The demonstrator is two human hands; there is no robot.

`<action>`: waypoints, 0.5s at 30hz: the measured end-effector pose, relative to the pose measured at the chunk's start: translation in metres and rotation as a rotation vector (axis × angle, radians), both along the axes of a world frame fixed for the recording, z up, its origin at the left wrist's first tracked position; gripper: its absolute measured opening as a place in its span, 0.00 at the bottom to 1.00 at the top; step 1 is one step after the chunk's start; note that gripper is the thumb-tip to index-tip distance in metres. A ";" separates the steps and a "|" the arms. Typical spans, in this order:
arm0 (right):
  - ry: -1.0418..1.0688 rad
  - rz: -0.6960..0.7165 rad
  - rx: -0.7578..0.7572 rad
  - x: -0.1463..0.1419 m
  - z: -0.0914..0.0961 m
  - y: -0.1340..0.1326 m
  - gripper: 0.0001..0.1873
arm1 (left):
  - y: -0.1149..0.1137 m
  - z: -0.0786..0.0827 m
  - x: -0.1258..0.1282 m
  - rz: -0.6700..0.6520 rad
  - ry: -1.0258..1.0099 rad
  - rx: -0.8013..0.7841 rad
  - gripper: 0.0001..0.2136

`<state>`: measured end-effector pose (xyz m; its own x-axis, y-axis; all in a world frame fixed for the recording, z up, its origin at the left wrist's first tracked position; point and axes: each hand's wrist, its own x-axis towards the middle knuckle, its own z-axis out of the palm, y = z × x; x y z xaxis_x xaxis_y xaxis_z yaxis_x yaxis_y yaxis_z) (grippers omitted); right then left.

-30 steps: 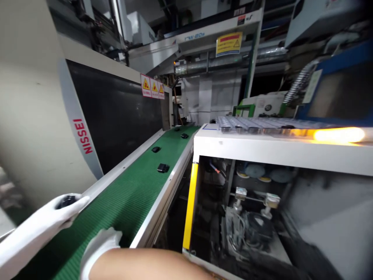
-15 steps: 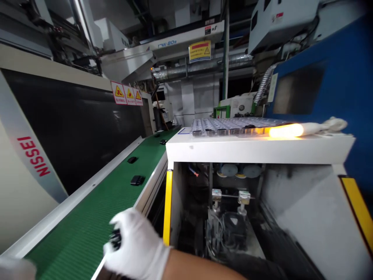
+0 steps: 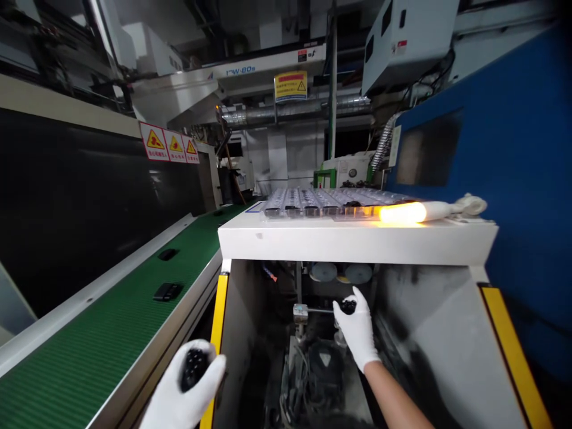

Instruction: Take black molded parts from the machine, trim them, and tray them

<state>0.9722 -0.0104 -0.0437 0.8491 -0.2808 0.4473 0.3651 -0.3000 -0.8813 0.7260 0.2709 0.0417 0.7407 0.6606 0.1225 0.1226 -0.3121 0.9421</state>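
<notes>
right hand [image 3: 356, 332] entered the machine [image 3: 357, 241] — it and left hand [image 3: 179, 390] grip black parts [image 3: 193, 368]

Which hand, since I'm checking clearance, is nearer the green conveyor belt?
Left. The left hand, holding a black part, is beside the green conveyor belt. The right hand, holding another black part, is farther away, inside the open machine bay.

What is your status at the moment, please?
Left hand: gloved, holding black part. Right hand: gloved, holding small black part. Yellow post between the hands.
</notes>
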 end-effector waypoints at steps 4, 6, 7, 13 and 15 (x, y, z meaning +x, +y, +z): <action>0.075 0.016 0.044 0.001 0.000 0.004 0.44 | -0.031 -0.014 0.022 -0.024 -0.138 -0.185 0.21; 0.106 -0.002 0.033 0.003 0.003 0.005 0.47 | -0.037 -0.020 0.028 -0.010 -0.132 -0.176 0.21; 0.124 -0.012 0.009 0.004 0.006 0.005 0.47 | -0.038 -0.022 0.030 -0.002 -0.124 -0.154 0.20; 0.190 -0.040 -0.193 0.006 0.012 0.006 0.46 | -0.044 -0.025 0.040 0.048 -0.055 -0.008 0.22; 0.160 -0.053 -0.211 0.005 0.010 0.007 0.46 | -0.049 -0.024 0.045 0.067 -0.051 0.007 0.24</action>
